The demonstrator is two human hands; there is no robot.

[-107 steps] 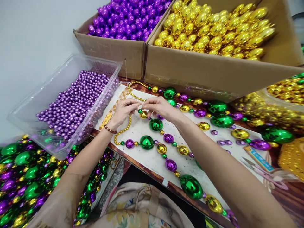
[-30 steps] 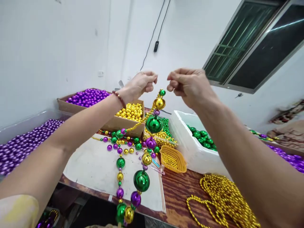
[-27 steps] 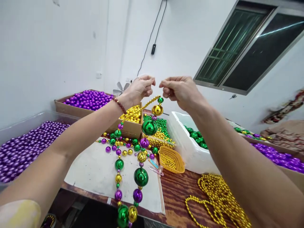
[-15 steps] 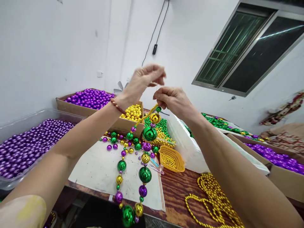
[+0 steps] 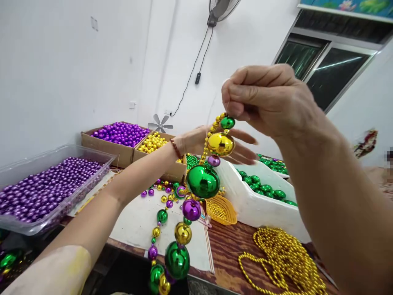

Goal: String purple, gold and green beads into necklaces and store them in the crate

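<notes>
Two hands up: right hand [image 5: 273, 100] pinching thin thread right above the bead strand [image 5: 203, 181], which hangs in midair; left hand [image 5: 195, 141] spread open behind it. Gripping close to the top bead should curb swinging, imo. Further out: yellow basket [image 5: 232, 211] of gold beads [image 5: 216, 211], foam box [image 5: 260, 217] with green ones, clear tub [image 5: 27, 230] of purple ones.

Table [image 5: 229, 250]: wood-grain top, red-brown. Yellow basket [image 5: 234, 214] rests on it, holding small gold beads. Left of the basket: pale sheet [image 5: 132, 223], laid flat; farther left, clear plastic tub [image 5: 72, 208]. Right of the basket: white foam box [image 5: 262, 214]. Nearer the viewer and right of the basket: gold bead strands [image 5: 290, 256], heaped, one loop spread.
</notes>
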